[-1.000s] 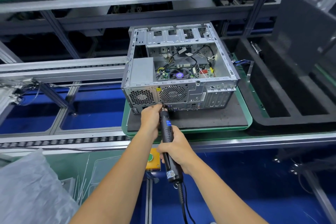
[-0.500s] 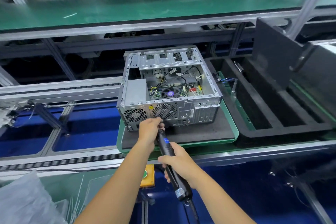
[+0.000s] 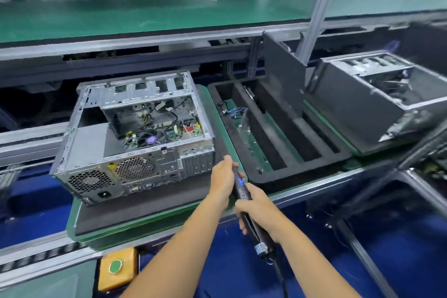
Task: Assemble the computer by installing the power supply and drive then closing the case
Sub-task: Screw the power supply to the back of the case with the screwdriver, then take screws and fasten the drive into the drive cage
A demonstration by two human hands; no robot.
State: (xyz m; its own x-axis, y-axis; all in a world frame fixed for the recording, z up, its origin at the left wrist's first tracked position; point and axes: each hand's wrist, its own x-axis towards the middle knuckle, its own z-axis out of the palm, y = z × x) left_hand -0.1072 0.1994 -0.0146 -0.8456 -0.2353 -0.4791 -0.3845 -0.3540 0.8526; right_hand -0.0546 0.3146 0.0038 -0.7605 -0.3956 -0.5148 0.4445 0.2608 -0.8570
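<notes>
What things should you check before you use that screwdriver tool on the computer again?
1. Both hands hold the electric screwdriver: ok. The left hand wraps the front end, the right hand the body.
2. Tip lined up with a screw: not ok. The tool is off to the right of the computer case, not touching it.
3. Bit at the tip ready: cannot tell, the left hand hides it.
4. Case sits flat on its green tray: ok.
5. Power supply in its corner: ok, it sits at the rear left.
6. Case closed: not ok, the top is open.
</notes>
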